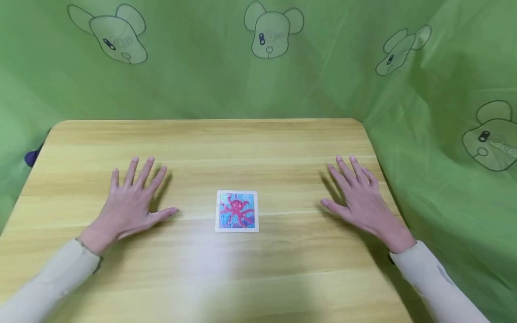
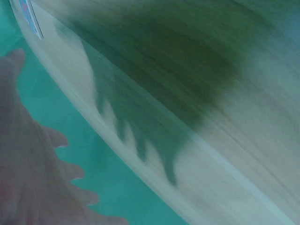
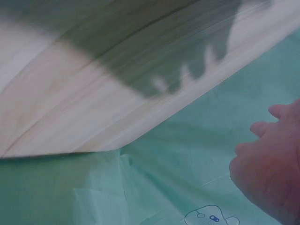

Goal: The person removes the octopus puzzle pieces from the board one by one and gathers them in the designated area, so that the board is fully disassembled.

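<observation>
A small square puzzle (image 1: 237, 211) with a white border lies flat on the wooden table (image 1: 262, 278); it pictures a red octopus on blue. To its left, my left hand (image 1: 131, 208) is held palm down with fingers spread, its thumb pointing toward the puzzle. My right hand (image 1: 363, 204) is spread likewise on the other side, close to the table's right edge. Neither hand touches the puzzle or holds anything. Both cast shadows on the wood. In the left wrist view, a corner of the puzzle (image 2: 31, 18) shows at the top left.
Green cloth (image 1: 194, 80) with printed animal heads hangs behind the table and along its right side. A dark round object (image 1: 31, 158) sticks out past the table's left edge. The table's far corners are rounded.
</observation>
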Motion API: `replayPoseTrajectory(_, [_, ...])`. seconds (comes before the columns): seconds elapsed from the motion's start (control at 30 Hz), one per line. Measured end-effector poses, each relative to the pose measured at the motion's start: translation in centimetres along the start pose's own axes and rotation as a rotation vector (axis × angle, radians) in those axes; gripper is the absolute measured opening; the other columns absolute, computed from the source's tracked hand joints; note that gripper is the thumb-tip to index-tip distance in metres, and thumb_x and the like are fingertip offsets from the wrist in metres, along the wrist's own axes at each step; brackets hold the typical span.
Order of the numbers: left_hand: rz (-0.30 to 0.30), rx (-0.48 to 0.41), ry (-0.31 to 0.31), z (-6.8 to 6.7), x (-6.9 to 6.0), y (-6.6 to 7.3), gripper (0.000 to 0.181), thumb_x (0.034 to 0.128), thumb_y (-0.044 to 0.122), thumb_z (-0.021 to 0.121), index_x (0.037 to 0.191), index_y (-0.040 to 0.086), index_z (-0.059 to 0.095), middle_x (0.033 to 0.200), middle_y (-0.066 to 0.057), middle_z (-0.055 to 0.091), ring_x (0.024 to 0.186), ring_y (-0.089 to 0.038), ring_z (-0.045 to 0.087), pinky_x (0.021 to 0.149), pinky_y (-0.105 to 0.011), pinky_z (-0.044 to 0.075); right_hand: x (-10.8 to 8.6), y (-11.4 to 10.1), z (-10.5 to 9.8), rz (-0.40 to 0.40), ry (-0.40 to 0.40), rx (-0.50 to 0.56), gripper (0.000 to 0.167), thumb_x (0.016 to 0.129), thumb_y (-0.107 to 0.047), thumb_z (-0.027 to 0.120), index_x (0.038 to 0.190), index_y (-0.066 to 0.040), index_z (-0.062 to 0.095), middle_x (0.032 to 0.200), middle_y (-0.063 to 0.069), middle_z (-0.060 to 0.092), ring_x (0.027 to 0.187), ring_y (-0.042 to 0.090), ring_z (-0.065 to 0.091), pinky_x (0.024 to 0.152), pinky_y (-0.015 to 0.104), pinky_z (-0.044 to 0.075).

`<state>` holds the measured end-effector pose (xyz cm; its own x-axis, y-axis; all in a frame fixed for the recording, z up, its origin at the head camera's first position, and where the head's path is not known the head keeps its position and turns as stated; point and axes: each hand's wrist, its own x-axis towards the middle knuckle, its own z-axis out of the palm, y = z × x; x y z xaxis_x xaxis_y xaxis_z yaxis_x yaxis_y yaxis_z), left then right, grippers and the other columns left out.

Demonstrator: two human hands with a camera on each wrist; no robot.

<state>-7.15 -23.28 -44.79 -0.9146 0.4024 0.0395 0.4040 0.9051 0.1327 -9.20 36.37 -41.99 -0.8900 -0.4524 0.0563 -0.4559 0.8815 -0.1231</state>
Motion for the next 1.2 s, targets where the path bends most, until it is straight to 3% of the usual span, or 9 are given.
replayPoseTrajectory(0.13, [0.012,-0.007,-0.015,-0.1,0.3,0.9,0.111,0.0935,0.080,0.063,0.173,0.009,0.031,0.178,-0.025,0.016,0.161,-0.056,0.008,0.117,-0.085,0.013,0.4,-0.3,0.1,0.005,0.002,0.028,0.098,0.102,-0.061,0.063,0.175,-0.009,0.024,0.182,0.017,0.008,0.166,0.040,-0.001,0.121,0.076,0.010])
replayPoseTrajectory(0.3, [0.108,-0.083,-0.037,0.2,1.2,4.0,0.112,0.0934,0.079,0.065,0.169,0.002,0.036,0.174,-0.029,0.025,0.159,-0.057,0.017,0.119,-0.079,0.021,0.6,-1.7,0.1,0.035,0.023,0.164,0.092,0.102,-0.053,0.069,0.174,-0.011,0.028,0.179,0.019,0.019,0.162,0.046,0.017,0.118,0.078,0.013])
replayPoseTrajectory(0.43, [0.167,-0.170,-0.052,1.0,1.7,6.5,0.114,0.0898,0.079,0.070,0.167,0.001,0.039,0.171,-0.031,0.029,0.158,-0.055,0.022,0.119,-0.076,0.027,0.5,-3.3,-0.1,0.076,0.034,0.342,0.079,0.105,-0.045,0.071,0.168,-0.008,0.039,0.160,0.022,0.044,0.144,0.043,0.042,0.113,0.071,0.027])
replayPoseTrajectory(0.57, [0.199,-0.201,-0.045,1.9,2.5,8.0,0.118,0.0862,0.080,0.074,0.168,0.002,0.039,0.172,-0.032,0.028,0.159,-0.054,0.020,0.120,-0.074,0.027,0.6,-4.8,-0.1,0.123,0.024,0.496,0.068,0.108,-0.040,0.070,0.162,-0.008,0.046,0.139,0.017,0.052,0.124,0.032,0.051,0.101,0.059,0.043])
replayPoseTrajectory(0.73, [0.193,-0.209,-0.078,2.5,3.1,8.7,0.120,0.0837,0.077,0.079,0.169,0.004,0.037,0.172,-0.034,0.024,0.160,-0.055,0.017,0.121,-0.075,0.024,1.6,-6.9,0.4,0.137,-0.052,0.694,0.060,0.109,-0.034,0.069,0.158,-0.004,0.050,0.127,0.016,0.058,0.109,0.027,0.058,0.094,0.046,0.052])
replayPoseTrajectory(0.93, [0.191,-0.218,-0.082,2.7,3.7,8.9,0.123,0.0794,0.079,0.082,0.170,0.008,0.038,0.172,-0.035,0.024,0.159,-0.057,0.019,0.119,-0.078,0.025,2.5,-9.3,0.4,0.202,-0.189,0.991,0.047,0.110,-0.019,0.067,0.150,0.003,0.054,0.123,0.015,0.064,0.108,0.034,0.062,0.089,0.035,0.056])
replayPoseTrajectory(1.2, [0.198,-0.174,-0.094,2.8,3.9,8.9,0.119,0.0782,0.079,0.083,0.168,0.011,0.045,0.172,-0.035,0.025,0.159,-0.057,0.020,0.117,-0.078,0.028,4.1,-11.7,1.6,0.186,-0.273,1.065,0.048,0.107,-0.019,0.070,0.148,0.003,0.057,0.122,0.015,0.066,0.107,0.035,0.064,0.087,0.038,0.058])
